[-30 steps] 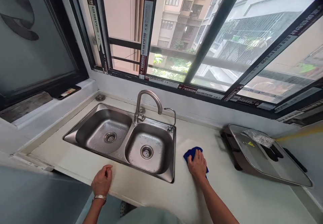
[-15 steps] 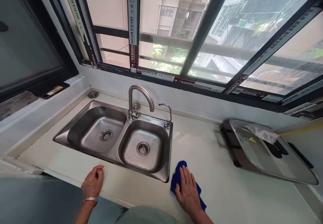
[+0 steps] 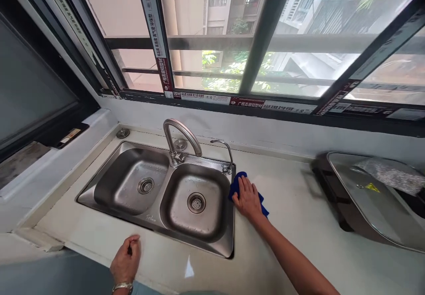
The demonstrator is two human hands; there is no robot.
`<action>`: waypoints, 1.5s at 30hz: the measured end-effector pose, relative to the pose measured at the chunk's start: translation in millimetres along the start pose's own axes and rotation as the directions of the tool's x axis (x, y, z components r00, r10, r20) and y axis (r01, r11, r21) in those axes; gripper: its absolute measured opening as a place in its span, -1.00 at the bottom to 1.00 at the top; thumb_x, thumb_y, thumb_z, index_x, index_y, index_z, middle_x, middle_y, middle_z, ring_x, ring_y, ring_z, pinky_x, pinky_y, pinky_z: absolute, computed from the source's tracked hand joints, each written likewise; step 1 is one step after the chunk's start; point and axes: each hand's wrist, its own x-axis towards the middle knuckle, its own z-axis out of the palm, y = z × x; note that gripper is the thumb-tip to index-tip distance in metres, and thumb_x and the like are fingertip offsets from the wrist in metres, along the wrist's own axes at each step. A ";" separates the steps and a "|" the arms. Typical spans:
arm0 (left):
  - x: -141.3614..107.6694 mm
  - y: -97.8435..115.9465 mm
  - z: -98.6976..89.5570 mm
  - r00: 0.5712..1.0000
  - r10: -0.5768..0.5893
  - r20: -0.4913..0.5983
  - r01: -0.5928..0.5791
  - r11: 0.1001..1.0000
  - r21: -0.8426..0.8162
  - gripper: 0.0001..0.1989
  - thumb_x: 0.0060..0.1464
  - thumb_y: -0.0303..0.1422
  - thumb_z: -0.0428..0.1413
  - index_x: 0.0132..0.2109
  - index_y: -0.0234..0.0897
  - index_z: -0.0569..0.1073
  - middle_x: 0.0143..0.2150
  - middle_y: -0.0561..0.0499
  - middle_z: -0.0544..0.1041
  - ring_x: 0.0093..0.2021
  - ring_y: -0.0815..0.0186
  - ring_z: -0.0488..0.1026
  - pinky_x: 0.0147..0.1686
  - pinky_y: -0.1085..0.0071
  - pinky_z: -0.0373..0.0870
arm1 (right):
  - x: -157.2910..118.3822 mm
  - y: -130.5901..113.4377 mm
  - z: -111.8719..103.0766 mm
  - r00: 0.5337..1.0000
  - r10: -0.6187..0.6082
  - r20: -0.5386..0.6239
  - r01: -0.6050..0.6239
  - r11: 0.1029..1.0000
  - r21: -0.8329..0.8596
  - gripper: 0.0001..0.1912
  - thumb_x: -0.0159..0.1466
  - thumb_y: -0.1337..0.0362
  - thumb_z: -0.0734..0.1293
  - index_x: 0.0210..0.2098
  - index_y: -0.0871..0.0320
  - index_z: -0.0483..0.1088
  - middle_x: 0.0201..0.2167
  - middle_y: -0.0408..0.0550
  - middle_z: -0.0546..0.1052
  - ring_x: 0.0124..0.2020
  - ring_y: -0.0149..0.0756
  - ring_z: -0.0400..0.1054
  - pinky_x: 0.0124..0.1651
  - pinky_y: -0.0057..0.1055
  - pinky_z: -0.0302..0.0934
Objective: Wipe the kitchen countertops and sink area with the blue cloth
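Observation:
My right hand (image 3: 247, 196) lies flat with its fingers extended on a blue cloth (image 3: 264, 209), pressing it to the pale countertop (image 3: 279, 175) just right of the sink's right rim. Parts of the cloth show beyond my fingertips and to the right of the hand. My left hand (image 3: 128, 257) rests near the counter's front edge, below the left basin, its fingers curled in with nothing visible in them. Between and beyond the hands is the steel double sink (image 3: 154, 211), with water drops in its basins.
A curved faucet (image 3: 182, 129) and a thin small tap (image 3: 226, 146) rise behind the sink. At the right stands a dark appliance with a glass lid (image 3: 358, 197). A phone-like dark object (image 3: 71, 134) lies on the left ledge. Windows run along the back.
My right hand and the blue cloth have moved forward along the sink's right side, toward the small tap. My left hand stays curled near the front edge. The view has shifted slightly.

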 end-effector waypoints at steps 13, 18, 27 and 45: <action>1.7 -7.1 1.2 0.999 -0.032 -0.026 0.032 0.999 0.010 -0.69 0.17 -0.19 -0.09 -0.17 -0.11 0.54 -0.42 0.06 0.56 -0.43 0.33 0.43 -0.36 0.41 0.25 | 108.2 51.5 24.1 0.954 0.300 -0.018 -0.298 0.951 0.078 -0.31 0.32 0.17 0.03 0.37 0.38 -0.01 0.39 0.28 0.15 0.42 -0.01 -0.06 0.40 0.06 -0.10; -0.5 2.0 -3.8 0.999 -0.033 -0.026 0.033 0.999 -0.006 -0.70 0.18 -0.24 -0.09 -0.20 -0.12 0.54 -0.45 0.08 0.53 -0.46 0.35 0.41 -0.39 0.41 0.24 | 109.7 55.6 23.7 0.948 0.319 -0.014 -0.314 0.937 0.153 -0.31 0.33 0.15 0.03 0.37 0.39 -0.02 0.41 0.28 0.12 0.43 0.02 -0.09 0.42 0.08 -0.16; -2.4 10.2 -11.5 1.000 -0.023 0.021 0.024 0.999 -0.022 -0.66 0.19 -0.23 -0.11 -0.15 -0.15 0.55 -0.45 0.03 0.51 -0.43 0.30 0.40 -0.38 0.40 0.21 | 22.7 26.5 2.7 0.975 0.216 -0.053 -0.208 0.970 0.126 -0.34 0.36 0.17 0.02 0.37 0.38 0.00 0.38 0.30 0.16 0.42 -0.05 -0.06 0.42 -0.02 -0.17; -6.3 7.1 -14.3 0.992 0.116 0.039 -0.112 0.989 -0.095 -0.65 0.22 -0.30 -0.12 -0.08 -0.20 0.55 -0.36 -0.05 0.57 -0.40 0.27 0.37 -0.43 0.40 0.12 | -172.1 1.0 -19.3 0.971 0.202 -0.128 -0.137 0.909 0.393 -0.39 0.38 -0.03 0.08 0.30 0.17 0.14 0.19 0.21 0.40 0.21 0.00 0.30 0.21 0.04 0.29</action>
